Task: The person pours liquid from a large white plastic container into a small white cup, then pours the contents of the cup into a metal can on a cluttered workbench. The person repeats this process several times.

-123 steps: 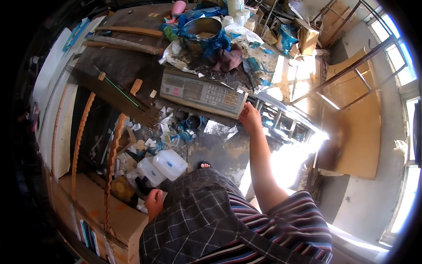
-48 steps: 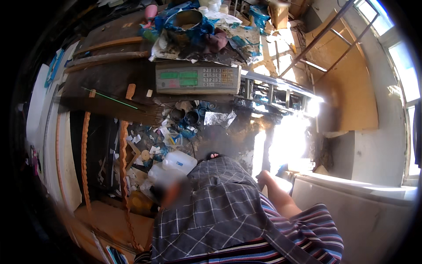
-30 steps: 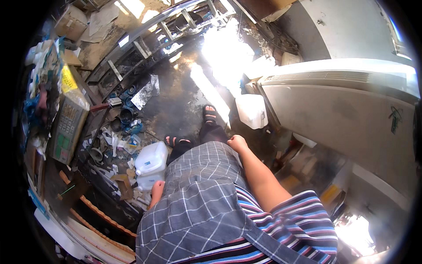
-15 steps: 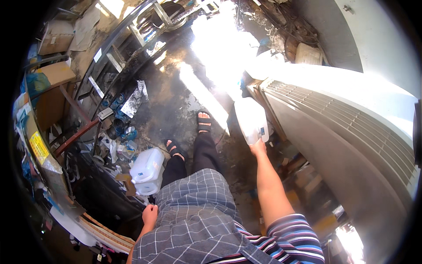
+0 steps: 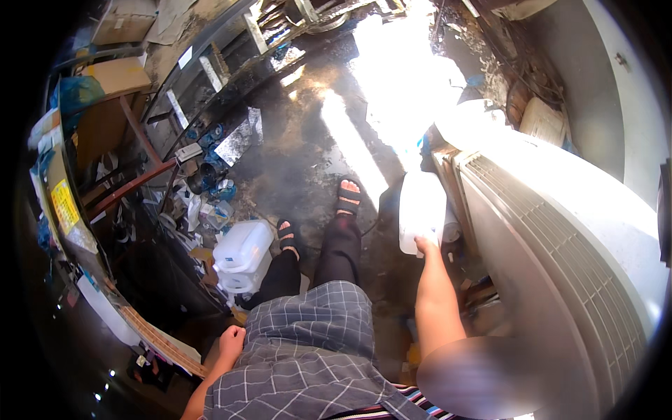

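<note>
My right hand is closed on the near end of a white plastic jug. The jug hangs beside the dark floor, next to a large grilled unit; sunlight washes out its surface. My left hand is curled into a fist at my left hip, against the edge of my grey checked apron. Nothing sticks out of this fist, and its palm side is hidden. Beyond it, left of my legs, is a translucent white plastic container, with another white container part beneath it.
To my right stands a large pale unit with a long grille. Litter and small blue cans lie along the left. A red-brown metal bar, cardboard boxes and a metal frame edge that side. Bright sunlight falls on the floor ahead.
The view has shifted, and the surroundings at the top appear farther right. My right hand still holds the jug, which now looks more upright. My left fist stays by my hip.
</note>
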A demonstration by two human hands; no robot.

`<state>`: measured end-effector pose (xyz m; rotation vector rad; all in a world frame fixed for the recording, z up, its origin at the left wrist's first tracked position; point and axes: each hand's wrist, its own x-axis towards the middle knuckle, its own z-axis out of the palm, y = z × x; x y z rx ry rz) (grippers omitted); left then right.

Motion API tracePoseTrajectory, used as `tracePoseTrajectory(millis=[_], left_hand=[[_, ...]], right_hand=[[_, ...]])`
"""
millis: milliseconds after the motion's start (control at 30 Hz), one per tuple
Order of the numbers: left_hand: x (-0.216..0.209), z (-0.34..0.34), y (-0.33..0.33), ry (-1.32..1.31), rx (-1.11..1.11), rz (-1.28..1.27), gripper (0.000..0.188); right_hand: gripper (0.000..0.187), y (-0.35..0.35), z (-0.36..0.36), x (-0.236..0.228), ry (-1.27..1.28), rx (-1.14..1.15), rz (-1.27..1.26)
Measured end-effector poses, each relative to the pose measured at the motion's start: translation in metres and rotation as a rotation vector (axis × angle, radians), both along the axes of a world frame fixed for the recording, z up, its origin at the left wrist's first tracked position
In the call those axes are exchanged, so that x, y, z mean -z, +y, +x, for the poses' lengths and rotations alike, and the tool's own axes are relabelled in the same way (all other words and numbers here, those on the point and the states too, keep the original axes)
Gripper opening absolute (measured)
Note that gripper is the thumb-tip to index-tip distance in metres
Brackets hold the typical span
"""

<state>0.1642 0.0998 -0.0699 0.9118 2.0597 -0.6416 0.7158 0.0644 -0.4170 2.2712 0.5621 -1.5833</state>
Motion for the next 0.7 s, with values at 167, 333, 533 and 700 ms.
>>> tracePoseTrajectory(millis=[167,333,533,700], left_hand=[[0.0,0.001,-0.02,-0.168,0.044,0.141,0.022],[-0.028,0.058,0.025,-0.279,-0.068,0.19,0.02],[0.023,0.049,0.019,-0.378,-0.149,0.378,0.016],[-0.002,0.072,0.097,-0.46,0.053,0.852,0.038]], right_hand=[[0.037,0.076,-0.054,-0.039,0.248,0.352,0.348],[0.041,0.059,-0.115,-0.117,0.039,0.042,0.589],[0.047,0.175,-0.167,-0.23,0.249,-0.379,0.64],[0.044,0.191,-0.233,-0.324,0.453,-0.657,0.618]])
